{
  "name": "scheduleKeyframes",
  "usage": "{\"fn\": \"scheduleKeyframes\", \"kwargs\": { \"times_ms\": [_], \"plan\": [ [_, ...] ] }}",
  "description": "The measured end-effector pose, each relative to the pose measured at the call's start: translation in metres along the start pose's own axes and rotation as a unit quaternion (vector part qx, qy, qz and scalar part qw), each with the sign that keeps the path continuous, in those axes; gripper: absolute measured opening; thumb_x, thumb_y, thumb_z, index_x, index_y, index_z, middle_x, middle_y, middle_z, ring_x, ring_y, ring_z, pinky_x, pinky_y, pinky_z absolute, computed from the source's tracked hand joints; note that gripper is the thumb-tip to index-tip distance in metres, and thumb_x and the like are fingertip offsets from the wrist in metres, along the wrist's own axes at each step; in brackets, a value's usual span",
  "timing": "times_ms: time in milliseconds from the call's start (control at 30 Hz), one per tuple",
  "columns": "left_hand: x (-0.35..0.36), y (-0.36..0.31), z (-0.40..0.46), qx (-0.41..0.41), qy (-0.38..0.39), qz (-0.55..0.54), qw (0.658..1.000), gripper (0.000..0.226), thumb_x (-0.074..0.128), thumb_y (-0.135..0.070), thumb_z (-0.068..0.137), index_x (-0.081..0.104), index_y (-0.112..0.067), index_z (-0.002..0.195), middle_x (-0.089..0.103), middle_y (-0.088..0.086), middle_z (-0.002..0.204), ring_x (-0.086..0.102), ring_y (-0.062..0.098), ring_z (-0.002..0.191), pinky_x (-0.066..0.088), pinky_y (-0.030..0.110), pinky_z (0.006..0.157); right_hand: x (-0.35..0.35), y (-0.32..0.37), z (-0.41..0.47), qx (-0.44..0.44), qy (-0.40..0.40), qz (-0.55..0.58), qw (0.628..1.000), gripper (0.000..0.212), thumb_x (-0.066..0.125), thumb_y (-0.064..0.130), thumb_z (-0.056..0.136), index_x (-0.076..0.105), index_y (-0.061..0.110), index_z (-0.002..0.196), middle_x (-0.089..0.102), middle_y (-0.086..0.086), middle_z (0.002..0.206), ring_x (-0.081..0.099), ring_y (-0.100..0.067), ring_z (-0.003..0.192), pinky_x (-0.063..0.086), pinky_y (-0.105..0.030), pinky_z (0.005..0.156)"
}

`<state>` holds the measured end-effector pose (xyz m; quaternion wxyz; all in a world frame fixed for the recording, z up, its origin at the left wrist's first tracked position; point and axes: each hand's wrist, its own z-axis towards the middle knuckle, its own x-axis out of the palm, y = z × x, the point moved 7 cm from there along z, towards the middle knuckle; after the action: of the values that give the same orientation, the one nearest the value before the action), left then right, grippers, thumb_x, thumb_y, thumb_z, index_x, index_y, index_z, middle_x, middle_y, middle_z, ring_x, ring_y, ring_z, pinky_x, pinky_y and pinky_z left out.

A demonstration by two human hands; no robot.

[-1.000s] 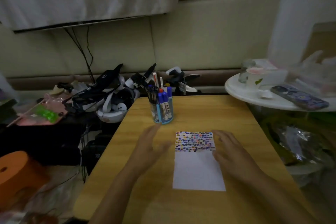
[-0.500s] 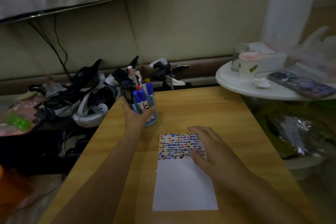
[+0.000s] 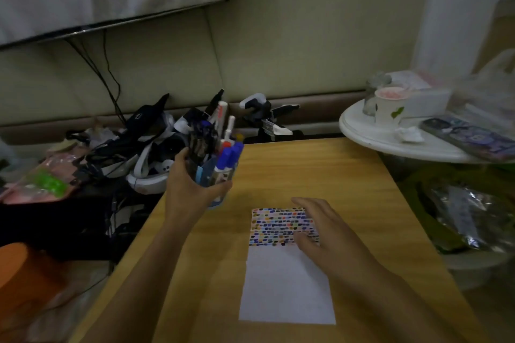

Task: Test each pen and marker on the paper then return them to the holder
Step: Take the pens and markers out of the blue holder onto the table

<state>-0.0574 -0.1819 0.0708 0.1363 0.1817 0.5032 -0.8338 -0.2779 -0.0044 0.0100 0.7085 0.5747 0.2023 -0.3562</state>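
Head view: left hand [image 3: 186, 189] grips holder [image 3: 213, 175]; right hand [image 3: 320, 234] rests flat on paper [image 3: 284, 287].

No word, brand, number or sign can be read anywhere in the view. The paper [image 3: 287, 267] carries only rows of small coloured dabs on its upper part, with no letters among them. The markers [image 3: 228, 157] in the holder [image 3: 211, 175] have white label bands, but any print there is too blurred to make out. The cup [image 3: 388, 108] on the round side table [image 3: 390, 139] shows a green leaf motif and no lettering.
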Motion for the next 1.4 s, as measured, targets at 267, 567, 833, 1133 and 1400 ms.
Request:
{"fn": "scheduleKeyframes", "kwargs": {
  "times_ms": [267, 567, 833, 1133, 1400],
  "plan": [
    [0.011, -0.013, -0.052, 0.119, 0.071, 0.211, 0.968, 0.105, 0.089, -0.046, 0.057, 0.032, -0.037, 0.145, 0.043, -0.007, 0.130, 0.044, 0.017, 0.116, 0.053, 0.038, 0.089, 0.011, 0.022, 0.011, 0.015, -0.006, 0.095, 0.995, 0.064, 0.056, 0.048, 0.097, 0.022, 0.046, 0.151, 0.031, 0.024, 0.152, 0.037, 0.002, 0.134, 0.041, -0.031, 0.107],
    [0.029, -0.009, -0.056, 0.152, 0.079, 0.254, 0.952, 0.107, 0.087, -0.043, 0.058, 0.030, -0.037, 0.148, 0.040, -0.002, 0.138, 0.038, 0.023, 0.125, 0.046, 0.043, 0.099, -0.007, 0.008, 0.033, 0.116, -0.103, 0.222, 0.963, 0.039, 0.057, 0.041, 0.096, 0.042, 0.039, 0.132, 0.050, 0.021, 0.135, 0.052, 0.020, 0.103, 0.049, -0.013, 0.075],
    [0.042, -0.012, -0.051, 0.187, 0.132, 0.266, 0.936, 0.106, 0.087, -0.040, 0.060, 0.028, -0.042, 0.148, 0.037, -0.002, 0.141, 0.034, 0.027, 0.129, 0.044, 0.050, 0.098, -0.017, -0.001, 0.034, 0.092, -0.131, 0.156, 0.975, 0.023, 0.056, 0.039, 0.098, 0.060, 0.045, 0.120, 0.063, 0.031, 0.112, 0.059, 0.012, 0.100, 0.052, -0.015, 0.070],
    [0.043, -0.011, -0.047, 0.180, 0.149, 0.248, 0.940, 0.108, 0.089, -0.036, 0.057, 0.028, -0.045, 0.146, 0.034, -0.003, 0.142, 0.031, 0.024, 0.131, 0.047, 0.048, 0.095, -0.021, -0.009, 0.034, 0.118, -0.193, 0.161, 0.961, 0.015, 0.055, 0.020, 0.101, 0.063, 0.031, 0.099, 0.071, 0.016, 0.090, 0.072, -0.005, 0.079, 0.062, -0.038, 0.066],
    [0.031, 0.007, -0.033, 0.166, 0.125, 0.277, 0.938, 0.111, 0.092, -0.043, 0.055, 0.029, -0.043, 0.147, 0.035, 0.000, 0.142, 0.033, 0.026, 0.128, 0.047, 0.050, 0.094, -0.038, -0.028, 0.033, 0.131, -0.196, 0.191, 0.953, 0.017, 0.052, 0.018, 0.102, 0.063, 0.031, 0.102, 0.068, 0.017, 0.098, 0.072, -0.004, 0.088, 0.059, -0.023, 0.065]
  ]
}}
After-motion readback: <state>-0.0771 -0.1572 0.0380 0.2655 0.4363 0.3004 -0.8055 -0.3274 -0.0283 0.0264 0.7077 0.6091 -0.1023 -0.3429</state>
